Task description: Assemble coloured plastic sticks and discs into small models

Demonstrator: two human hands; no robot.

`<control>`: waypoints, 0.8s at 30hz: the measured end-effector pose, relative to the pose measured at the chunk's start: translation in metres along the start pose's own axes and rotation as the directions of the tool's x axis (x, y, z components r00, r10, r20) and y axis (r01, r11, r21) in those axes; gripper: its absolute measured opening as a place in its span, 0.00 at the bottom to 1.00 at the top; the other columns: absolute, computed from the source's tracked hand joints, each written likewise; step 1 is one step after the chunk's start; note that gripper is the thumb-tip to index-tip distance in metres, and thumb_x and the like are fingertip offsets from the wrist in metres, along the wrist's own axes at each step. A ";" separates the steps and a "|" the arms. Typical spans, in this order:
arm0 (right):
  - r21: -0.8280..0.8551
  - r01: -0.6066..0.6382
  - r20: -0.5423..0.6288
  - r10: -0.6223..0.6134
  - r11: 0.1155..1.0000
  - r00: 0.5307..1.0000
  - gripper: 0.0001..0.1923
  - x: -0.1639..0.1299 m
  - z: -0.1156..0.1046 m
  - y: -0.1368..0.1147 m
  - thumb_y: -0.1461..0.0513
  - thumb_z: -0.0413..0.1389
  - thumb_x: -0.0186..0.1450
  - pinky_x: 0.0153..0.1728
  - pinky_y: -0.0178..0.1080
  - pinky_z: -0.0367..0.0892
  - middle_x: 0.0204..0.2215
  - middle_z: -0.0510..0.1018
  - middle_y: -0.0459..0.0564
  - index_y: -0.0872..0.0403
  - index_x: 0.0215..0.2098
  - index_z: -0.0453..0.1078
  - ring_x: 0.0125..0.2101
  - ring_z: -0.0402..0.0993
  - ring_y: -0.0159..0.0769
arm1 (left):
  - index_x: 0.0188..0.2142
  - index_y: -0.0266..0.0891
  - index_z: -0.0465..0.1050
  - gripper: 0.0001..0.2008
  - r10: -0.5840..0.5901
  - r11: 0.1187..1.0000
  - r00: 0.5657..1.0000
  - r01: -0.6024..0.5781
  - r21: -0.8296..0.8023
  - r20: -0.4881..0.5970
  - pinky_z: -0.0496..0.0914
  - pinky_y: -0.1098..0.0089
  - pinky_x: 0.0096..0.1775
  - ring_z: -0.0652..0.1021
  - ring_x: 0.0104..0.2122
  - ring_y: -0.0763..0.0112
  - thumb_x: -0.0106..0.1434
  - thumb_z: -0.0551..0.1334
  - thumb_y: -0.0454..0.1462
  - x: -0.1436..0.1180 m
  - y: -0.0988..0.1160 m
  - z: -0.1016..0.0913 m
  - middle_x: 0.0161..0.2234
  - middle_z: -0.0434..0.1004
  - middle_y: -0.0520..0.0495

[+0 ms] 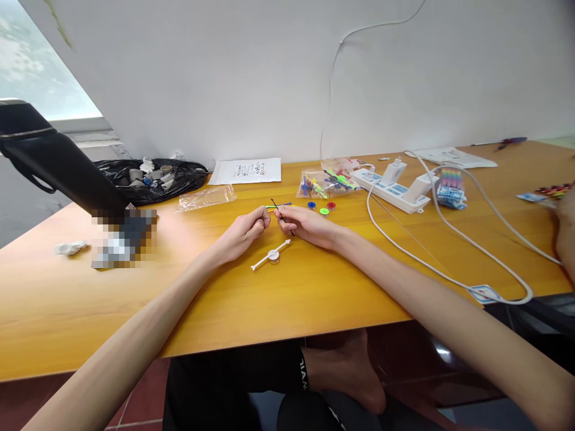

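- Two hands meet at mid-table: the left hand (246,230) pinches the end of a thin green stick (275,206), and the right hand (305,225) grips a thin dark stick (282,219) crossing it.
- Judged best: keep both wrists resting on the table (314,293) and the pinch near the tips.
- Spare parts lie close: a white spinner piece (272,256) below, three small coloured discs (321,207) beyond.

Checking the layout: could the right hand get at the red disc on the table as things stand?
Probably yes: the red disc lies just beyond the right hand with bare table between, though that hand's grip holds a thin dark stick.
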State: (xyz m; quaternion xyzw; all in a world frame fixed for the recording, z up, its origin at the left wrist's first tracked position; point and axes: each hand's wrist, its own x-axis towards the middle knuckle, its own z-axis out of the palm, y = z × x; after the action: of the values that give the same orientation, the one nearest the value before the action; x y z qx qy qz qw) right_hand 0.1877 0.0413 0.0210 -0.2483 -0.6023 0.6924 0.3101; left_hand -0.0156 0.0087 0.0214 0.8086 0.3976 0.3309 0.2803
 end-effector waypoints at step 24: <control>-0.991 0.127 0.087 -0.584 0.029 0.807 0.13 0.028 -0.016 0.011 0.66 0.46 0.72 0.51 0.48 0.58 0.45 0.76 0.56 0.54 0.48 0.71 0.49 0.66 0.47 | 0.40 0.42 0.62 0.11 -0.061 0.983 0.998 0.056 -0.178 -0.024 0.59 0.74 0.29 0.63 0.24 0.77 0.65 0.61 0.44 0.003 -0.002 0.013 0.26 0.62 0.58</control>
State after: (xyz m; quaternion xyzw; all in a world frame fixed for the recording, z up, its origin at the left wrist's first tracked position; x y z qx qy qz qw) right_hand 0.1785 0.0715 0.0090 -0.3415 -0.8764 -0.0320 0.3380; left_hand -0.0056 0.0095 0.0126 0.7636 0.3943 0.3685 0.3546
